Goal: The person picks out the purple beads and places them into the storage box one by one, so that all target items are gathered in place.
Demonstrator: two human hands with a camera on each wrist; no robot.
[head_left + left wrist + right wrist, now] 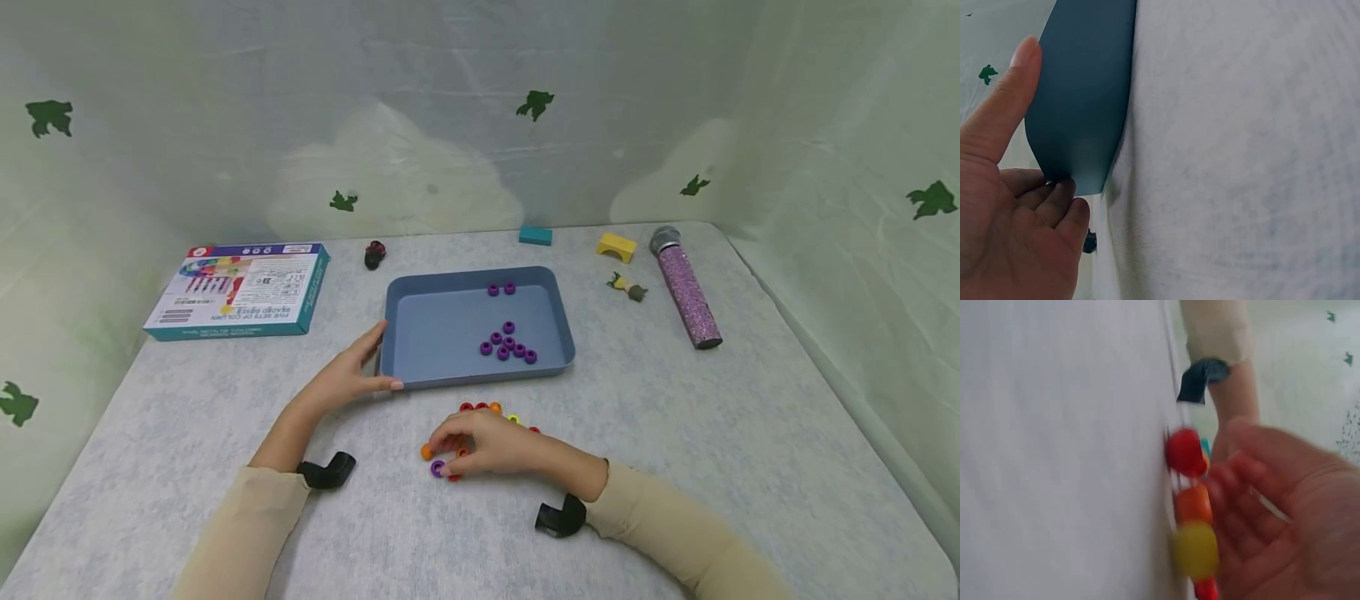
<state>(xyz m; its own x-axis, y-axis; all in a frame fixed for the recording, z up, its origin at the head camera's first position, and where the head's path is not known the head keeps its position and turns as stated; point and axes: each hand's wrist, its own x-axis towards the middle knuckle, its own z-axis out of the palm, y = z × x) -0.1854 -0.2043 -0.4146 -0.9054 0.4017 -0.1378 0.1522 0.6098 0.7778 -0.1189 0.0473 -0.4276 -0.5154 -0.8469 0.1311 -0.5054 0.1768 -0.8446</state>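
A blue-grey tray (465, 382) lies on the table with several purple beads (508, 342) inside it. My left hand (347, 377) rests at the tray's near left corner, thumb along the front wall, fingers against the left wall. In the left wrist view, its fingertips touch the tray wall (1085, 106). My right hand (487, 443) hovers over loose beads in front of the tray, thumb and forefinger apart. Its thumb tip is right by a purple bead (437, 468), with an orange bead (427, 452) near the forefinger. A yellow bead (1195, 550) and red bead (1184, 452) show beside its curled fingers.
A craft box (240, 287) lies at the back left, near a small dark figure (374, 255). Along the back right are a teal block (536, 236), a yellow arch block (617, 247), a small green-and-yellow item (627, 287) and a glittery pink microphone (687, 292).
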